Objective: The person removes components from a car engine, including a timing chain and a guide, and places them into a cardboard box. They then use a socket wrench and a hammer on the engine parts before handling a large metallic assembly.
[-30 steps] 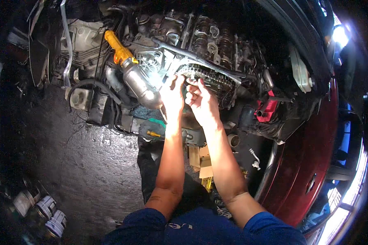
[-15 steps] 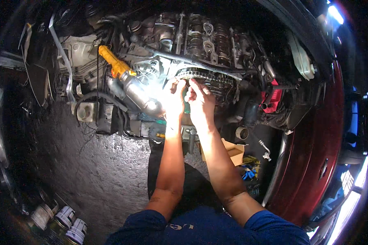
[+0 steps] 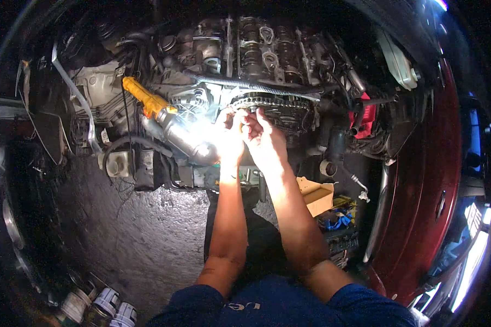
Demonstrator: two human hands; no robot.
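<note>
Close together at the front of an opened car engine, my two hands meet just below a timing chain. The fingers of my left hand are curled in, and strong glare washes out most of that hand. Beside it, my right hand has its fingers bent and pinched toward the left one. Whatever small thing lies between the fingertips is too bright and hidden to name. A lit work lamp with a yellow handle rests left of my hands, its beam falling on them.
A ribbed hose crosses the engine beyond the chain. To the right are a red part and a dark red car panel. An open cardboard box sits below right, near blue and yellow items. Several tubs stand lower left.
The view has shifted a little, so the surroundings sit slightly differently. My right hand has drawn closer to the left, its fingers more curled. Both hands stay below the chain.
</note>
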